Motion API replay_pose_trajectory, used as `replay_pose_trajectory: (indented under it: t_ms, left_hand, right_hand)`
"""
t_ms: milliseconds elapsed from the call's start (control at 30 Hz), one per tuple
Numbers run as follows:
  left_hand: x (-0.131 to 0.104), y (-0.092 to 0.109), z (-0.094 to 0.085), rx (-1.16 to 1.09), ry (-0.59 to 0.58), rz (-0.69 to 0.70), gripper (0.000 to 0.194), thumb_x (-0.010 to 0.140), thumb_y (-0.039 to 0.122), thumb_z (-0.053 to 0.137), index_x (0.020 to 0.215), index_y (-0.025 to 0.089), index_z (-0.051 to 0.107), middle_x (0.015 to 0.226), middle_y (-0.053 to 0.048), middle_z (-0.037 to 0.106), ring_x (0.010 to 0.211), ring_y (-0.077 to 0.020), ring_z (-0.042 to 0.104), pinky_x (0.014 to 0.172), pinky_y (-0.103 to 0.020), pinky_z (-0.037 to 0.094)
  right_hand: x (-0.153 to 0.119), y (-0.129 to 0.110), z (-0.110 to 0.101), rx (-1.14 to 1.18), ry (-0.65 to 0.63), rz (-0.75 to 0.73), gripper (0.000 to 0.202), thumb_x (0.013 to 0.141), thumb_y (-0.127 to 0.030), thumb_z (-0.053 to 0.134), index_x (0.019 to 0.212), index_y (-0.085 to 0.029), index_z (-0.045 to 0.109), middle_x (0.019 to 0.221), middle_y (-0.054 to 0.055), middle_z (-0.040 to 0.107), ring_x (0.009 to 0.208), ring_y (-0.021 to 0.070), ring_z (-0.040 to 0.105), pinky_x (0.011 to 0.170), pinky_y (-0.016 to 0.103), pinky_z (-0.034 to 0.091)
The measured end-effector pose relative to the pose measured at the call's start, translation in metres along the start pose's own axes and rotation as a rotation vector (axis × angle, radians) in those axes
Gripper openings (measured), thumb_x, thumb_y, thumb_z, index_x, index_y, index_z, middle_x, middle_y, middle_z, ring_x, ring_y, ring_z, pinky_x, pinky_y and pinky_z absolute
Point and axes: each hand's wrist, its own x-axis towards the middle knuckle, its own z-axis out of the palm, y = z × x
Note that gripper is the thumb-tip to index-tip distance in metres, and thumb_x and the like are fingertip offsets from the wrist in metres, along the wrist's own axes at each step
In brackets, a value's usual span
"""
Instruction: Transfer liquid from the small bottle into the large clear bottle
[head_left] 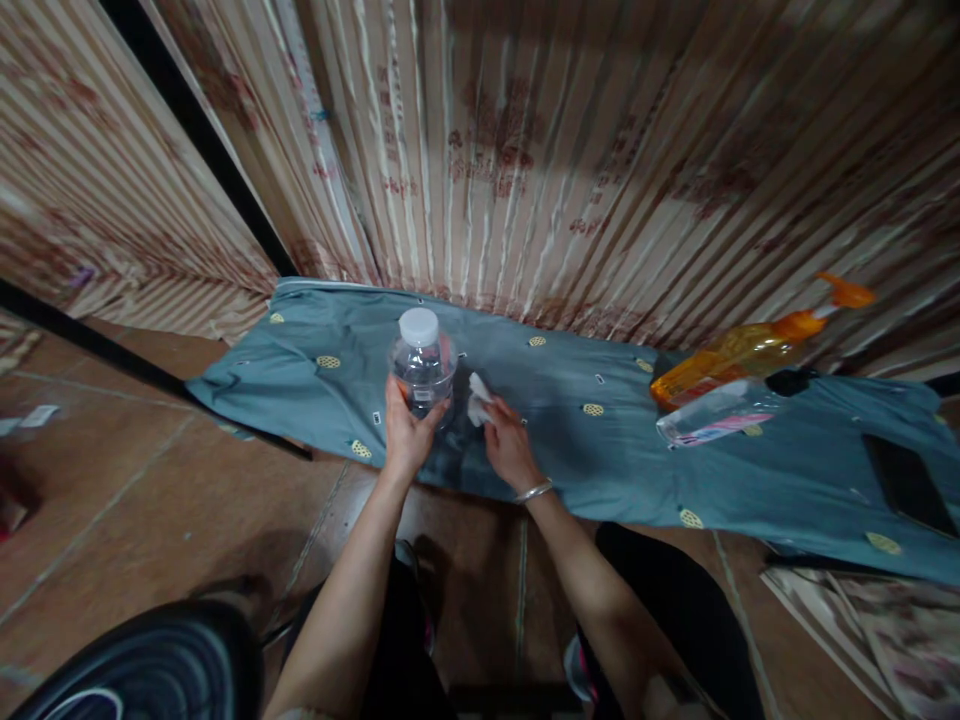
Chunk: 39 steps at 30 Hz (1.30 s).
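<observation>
A clear plastic bottle (pixel 424 366) with a white screw cap stands on the blue-green cloth (pixel 555 385). My left hand (pixel 410 425) is wrapped round its lower part, fingers on the left and thumb in front. Just to the right of the bottle, my right hand (pixel 510 440) pinches a crumpled white tissue (pixel 478 398), apart from the bottle. A silver bangle circles my right wrist. Part of the bottle's base is hidden behind my left hand.
To the right lie an orange pump bottle (pixel 724 360), a clear bottle with a black cap (pixel 724 412) and a dark phone (pixel 909 482). A patterned curtain (pixel 517 180) hangs behind. A round black seat (pixel 142 665) stands lower left, and a dark pole (pixel 202 130) rises at left.
</observation>
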Motion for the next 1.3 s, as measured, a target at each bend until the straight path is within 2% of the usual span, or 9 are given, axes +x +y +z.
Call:
replay_pose_trajectory:
  t_ms: [267,367,567,667,867,1000,1133,1200,1300]
  left_hand:
    - [-0.002,0.002,-0.005,0.008,-0.011,-0.045,0.069,0.074,0.038,0.085,0.131,0.019,0.050,0.120,-0.011,0.067,0.110,-0.0296,0.068,0.100,-0.049,0.055]
    - [-0.001,0.004,-0.004,0.006,-0.016,-0.045,0.071,0.073,0.038,0.086,0.132,0.019,0.051,0.123,-0.012,0.067,0.113,-0.0305,0.068,0.104,-0.050,0.054]
    - [0.003,0.007,0.000,0.002,-0.027,-0.058,0.075,0.070,0.038,0.087,0.133,0.019,0.051,0.119,-0.011,0.068,0.111,-0.0310,0.068,0.105,-0.051,0.054]
    - [0.005,0.009,0.001,-0.007,-0.026,-0.065,0.075,0.069,0.038,0.087,0.132,0.017,0.051,0.121,-0.012,0.068,0.111,-0.0314,0.069,0.105,-0.051,0.053]
    - [0.005,0.008,0.000,-0.045,-0.011,-0.081,0.081,0.068,0.040,0.087,0.136,0.016,0.049,0.124,-0.014,0.068,0.114,-0.0315,0.069,0.107,-0.050,0.053]
    - [0.006,0.006,-0.001,-0.073,-0.012,-0.095,0.091,0.067,0.041,0.088,0.144,0.017,0.045,0.133,-0.017,0.066,0.123,-0.0338,0.066,0.112,-0.053,0.049]
    - [0.007,0.003,-0.001,-0.101,-0.013,-0.113,0.092,0.067,0.043,0.089,0.144,0.018,0.045,0.133,-0.016,0.067,0.122,-0.0334,0.067,0.112,-0.052,0.049]
    - [0.008,0.003,0.000,-0.116,-0.009,-0.118,0.088,0.067,0.044,0.089,0.141,0.018,0.048,0.129,-0.015,0.068,0.119,-0.0322,0.068,0.109,-0.050,0.050]
    - [0.006,0.004,0.002,-0.139,-0.010,-0.116,0.084,0.067,0.047,0.089,0.137,0.019,0.050,0.124,-0.012,0.069,0.115,-0.0306,0.068,0.108,-0.049,0.051]
  right_hand:
    - [-0.017,0.108,-0.079,-0.385,0.307,0.439,0.050,0.095,-0.017,0.038,0.137,-0.003,0.059,0.141,0.030,0.057,0.135,0.0392,0.052,0.114,0.058,0.041]
    - [-0.029,0.098,-0.065,-0.374,0.254,0.387,0.050,0.094,-0.012,0.034,0.136,0.000,0.060,0.136,0.030,0.061,0.136,0.0388,0.052,0.115,0.060,0.040]
    - [-0.028,0.023,-0.007,-0.068,0.056,0.030,0.052,0.093,-0.008,0.039,0.137,-0.012,0.065,0.143,0.021,0.064,0.138,0.0305,0.054,0.119,0.053,0.042]
    - [-0.026,0.026,-0.018,0.043,0.016,-0.007,0.050,0.096,-0.015,0.038,0.136,-0.019,0.068,0.142,0.014,0.067,0.134,0.0265,0.059,0.117,0.049,0.046]
    - [-0.025,0.081,-0.063,-0.188,0.335,0.279,0.050,0.095,-0.012,0.037,0.136,-0.006,0.064,0.133,0.025,0.069,0.137,0.0364,0.055,0.116,0.062,0.041]
    - [-0.029,0.045,-0.024,-0.202,0.201,0.176,0.054,0.090,0.000,0.034,0.135,-0.001,0.064,0.134,0.029,0.067,0.140,0.0342,0.053,0.119,0.058,0.039]
    - [-0.030,0.003,0.005,-0.007,0.071,0.023,0.052,0.094,-0.008,0.037,0.138,-0.014,0.065,0.143,0.018,0.065,0.137,0.0277,0.056,0.118,0.052,0.044]
    - [-0.030,0.013,-0.009,0.048,0.090,0.041,0.049,0.096,-0.014,0.038,0.137,-0.018,0.066,0.139,0.016,0.068,0.132,0.0270,0.060,0.116,0.050,0.047]
    - [-0.036,0.065,-0.060,-0.069,0.304,0.198,0.047,0.096,-0.020,0.039,0.134,-0.015,0.066,0.137,0.020,0.067,0.133,0.0317,0.058,0.116,0.054,0.045]
